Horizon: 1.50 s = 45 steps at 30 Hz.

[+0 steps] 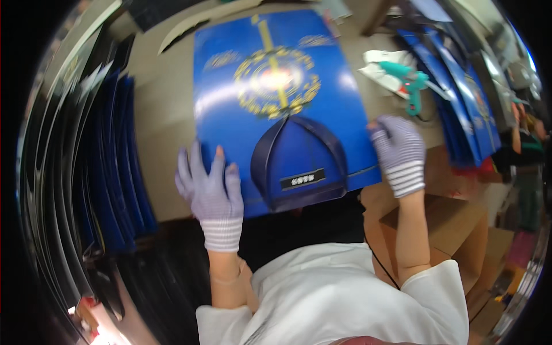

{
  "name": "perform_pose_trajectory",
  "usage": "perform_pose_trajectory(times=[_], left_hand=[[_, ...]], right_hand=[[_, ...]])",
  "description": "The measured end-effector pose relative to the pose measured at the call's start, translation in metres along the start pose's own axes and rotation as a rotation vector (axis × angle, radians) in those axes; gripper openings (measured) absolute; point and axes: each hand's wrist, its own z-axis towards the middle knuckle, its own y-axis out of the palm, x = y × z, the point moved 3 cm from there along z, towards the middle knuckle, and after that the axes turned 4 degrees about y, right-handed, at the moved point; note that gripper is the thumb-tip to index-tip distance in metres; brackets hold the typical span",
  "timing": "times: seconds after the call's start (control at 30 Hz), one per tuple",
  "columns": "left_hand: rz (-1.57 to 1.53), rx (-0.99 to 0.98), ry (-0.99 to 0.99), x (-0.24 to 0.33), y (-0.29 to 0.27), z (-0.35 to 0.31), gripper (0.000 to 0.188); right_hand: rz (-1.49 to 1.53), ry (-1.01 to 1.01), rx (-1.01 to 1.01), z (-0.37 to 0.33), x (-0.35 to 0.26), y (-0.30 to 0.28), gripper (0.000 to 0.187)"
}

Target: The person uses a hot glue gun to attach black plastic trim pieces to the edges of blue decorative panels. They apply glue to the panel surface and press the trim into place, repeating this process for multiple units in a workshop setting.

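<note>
A large glossy blue panel [224,123] with a round gold wreath design and a gold stripe lies flat on the table in front of me. On its near part rests a dark blue dome-shaped piece [299,154] with several ribs and a small black label. My left hand [210,187], in a lilac glove with bare fingertips, spreads its fingers over the panel's near left edge. My right hand [399,146], in a matching glove with a striped cuff, has its fingers curled at the panel's right edge, gripping it.
Right of the panel, a teal glue gun [405,83] lies by a white scrap [382,60]. Folded blue panels [112,167] stand in a row at left, with more blue pieces [460,109] at right. Cardboard boxes [443,221] sit below right. Another person [520,129] appears at far right.
</note>
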Motion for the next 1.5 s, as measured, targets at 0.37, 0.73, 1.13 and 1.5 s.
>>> perform_pose_trajectory(times=[0.37,0.73,1.13,1.5], left_hand=[[-1.357,0.169,-0.383,-0.023,-0.012,0.018,0.045],[-1.538,-0.351,0.059,0.165,-0.06,0.065,0.025],[-1.12,0.133,-0.096,0.017,-0.022,0.133,0.054],[-0.591,0.132,-0.197,-0.144,0.082,0.252,0.02]], right_hand=[[0.94,0.013,-0.022,-0.041,0.042,-0.069,0.033],[0.132,-0.037,-0.23,-0.012,0.108,-0.259,0.072],[0.813,0.633,0.472,-0.045,0.419,-0.266,0.044],[0.045,0.87,0.319,-0.038,0.509,-0.2,0.048]])
